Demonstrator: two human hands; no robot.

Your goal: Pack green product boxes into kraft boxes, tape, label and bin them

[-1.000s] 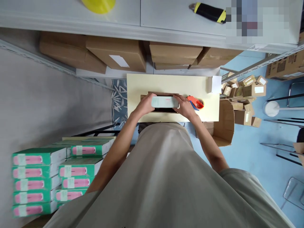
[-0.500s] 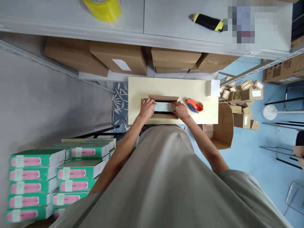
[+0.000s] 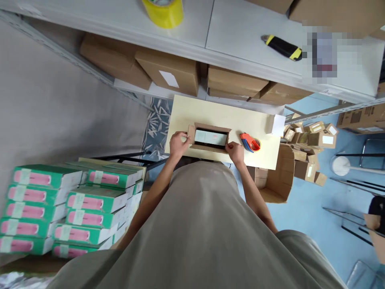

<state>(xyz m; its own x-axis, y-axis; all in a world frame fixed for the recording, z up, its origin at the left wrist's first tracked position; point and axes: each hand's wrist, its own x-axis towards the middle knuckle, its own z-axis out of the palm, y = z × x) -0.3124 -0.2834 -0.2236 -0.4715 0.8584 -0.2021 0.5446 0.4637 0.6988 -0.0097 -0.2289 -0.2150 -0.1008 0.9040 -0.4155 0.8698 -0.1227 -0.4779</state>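
Carton [image 3: 208, 149] sits open on the desk [image 3: 186, 110], right in front of me, w/ the pale box [image 3: 207, 136] lying inside it. My L hand [image 3: 179, 144] has the L end flap [image 3: 191, 133] pinched btwn thumb & fingers, flap leaning outward. My R hand [image 3: 235, 152] looks closed on the carton's near R corner; can't tell exactly how the thumb sits, too small. So the step in hand, I'd say, is sorting flaps: box in, top not yet folded over. Next move prob. calls for turning the end flaps inward w/ both hands, then the long ones over, keeping fingers clear of the edges.

Looks-wise: box is long, narrow, pale green-white, w/ faint pinkish print toward its R end, too tiny to read. It lies flat, lengthwise w/ the carton; dark gaps show along its edges. Carton's plain brown cardboard. Orange-and-blue tape dispenser [image 3: 249, 143] rests just R of my R hand, apart from the carton.
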